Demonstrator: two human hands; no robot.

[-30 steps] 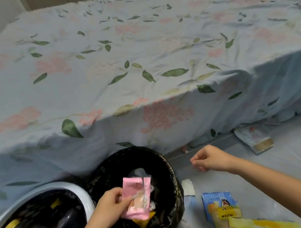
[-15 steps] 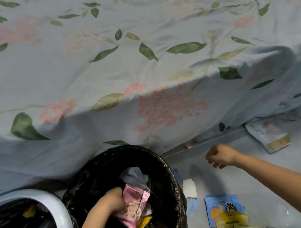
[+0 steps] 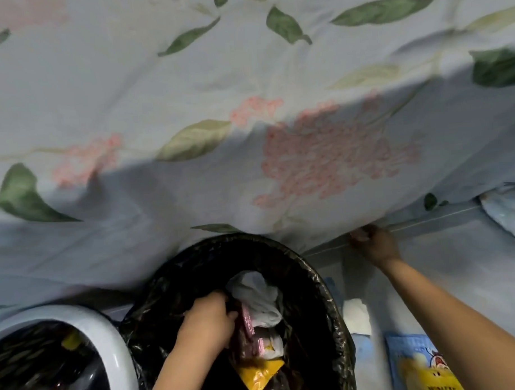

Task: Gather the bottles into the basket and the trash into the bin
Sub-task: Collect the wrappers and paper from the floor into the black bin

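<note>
My left hand [image 3: 207, 325] is down inside the black-lined bin [image 3: 326, 283], its fingers curled round a pink wrapper [image 3: 251, 330] among white and yellow trash. My right hand [image 3: 374, 244] reaches to the foot of the bed and pinches a small pale scrap [image 3: 361, 235] by the metal rail. The white basket [image 3: 109, 337] at the lower left holds bottles [image 3: 53, 388], partly cut off by the frame.
A floral bedsheet [image 3: 247, 107] hangs over the bed edge just behind the bin. On the floor right of the bin lie a white scrap [image 3: 357, 315] and a blue and yellow snack packet [image 3: 417, 364]. Another packet [image 3: 508, 215] lies at the far right.
My left hand has pushed the pink wrapper down into the bin. My right hand has moved forward to the bed rail and closed on a small scrap. The view has tilted down.
</note>
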